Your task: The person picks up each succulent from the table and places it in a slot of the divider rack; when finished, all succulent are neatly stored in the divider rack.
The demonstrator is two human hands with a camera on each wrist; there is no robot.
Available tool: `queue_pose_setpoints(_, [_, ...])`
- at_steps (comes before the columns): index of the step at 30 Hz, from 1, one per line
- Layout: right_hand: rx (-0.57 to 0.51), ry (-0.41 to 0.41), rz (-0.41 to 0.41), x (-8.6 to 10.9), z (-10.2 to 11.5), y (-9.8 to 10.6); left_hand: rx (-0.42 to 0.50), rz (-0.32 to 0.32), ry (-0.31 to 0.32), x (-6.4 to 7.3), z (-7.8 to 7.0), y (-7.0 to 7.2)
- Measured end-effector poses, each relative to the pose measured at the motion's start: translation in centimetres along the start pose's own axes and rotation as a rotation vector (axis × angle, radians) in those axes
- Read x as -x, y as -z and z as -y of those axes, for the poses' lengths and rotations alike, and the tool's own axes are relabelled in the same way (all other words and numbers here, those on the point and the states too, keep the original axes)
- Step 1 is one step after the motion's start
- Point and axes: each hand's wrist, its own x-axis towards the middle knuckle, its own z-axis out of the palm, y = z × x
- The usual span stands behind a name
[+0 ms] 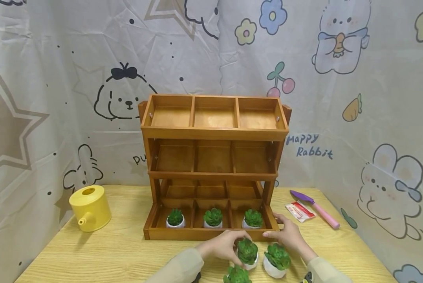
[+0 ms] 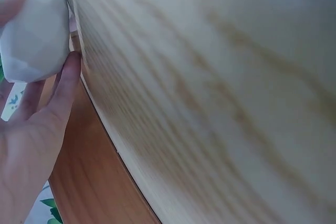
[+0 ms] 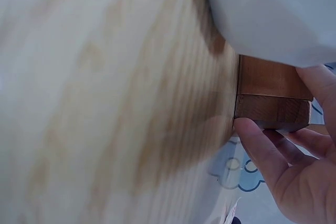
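My left hand (image 1: 226, 247) grips a potted succulent (image 1: 247, 252) with green leaves and a white pot, just in front of the wooden shelf (image 1: 211, 234). Seen from the left wrist, thumb and fingers lie around the faceted white pot (image 2: 39, 38). At the shelf's front right corner, my right hand (image 1: 290, 235) holds the wood, thumb on the front and fingers along the side; the right wrist view shows this corner (image 3: 273, 109) between them. A second succulent (image 1: 276, 259) stands by the right wrist. Another (image 1: 237, 275) is partly cut off at the bottom edge.
Three potted succulents, left (image 1: 176, 218), middle (image 1: 213, 218) and right (image 1: 252, 218), sit in the shelf's bottom compartments. A yellow watering can (image 1: 90, 208) stands on the left. To the right lie a small trowel-like tool (image 1: 314, 206) with pink handle and a red-white packet (image 1: 300, 211).
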Motion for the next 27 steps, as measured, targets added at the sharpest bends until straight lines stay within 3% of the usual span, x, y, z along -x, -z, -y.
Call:
queue_pose_setpoints(8, [0.001, 0.003, -0.009, 0.0, -0.1, -0.1, 0.106, 0.001, 0.023, 0.2, 0.0, 0.4])
queue_pose_setpoints(13, [0.004, -0.001, -0.009, 0.0, 0.0, 0.0, 0.153, -0.033, 0.019, 0.3, 0.2, 0.5])
queue_pose_setpoints(19, [0.0, 0.002, -0.003, 0.0, 0.1, 0.1, 0.131, -0.089, 0.015, 0.5, -0.2, 0.5])
queue_pose_setpoints(25, [-0.002, 0.004, -0.002, 0.1, 0.1, 0.0, 0.06, -0.185, -0.042, 0.7, -0.9, 0.9])
queue_pose_setpoints(27, [0.003, 0.003, -0.002, 0.1, 0.0, 0.0, 0.077, -0.217, -0.045, 0.8, -1.2, 1.0])
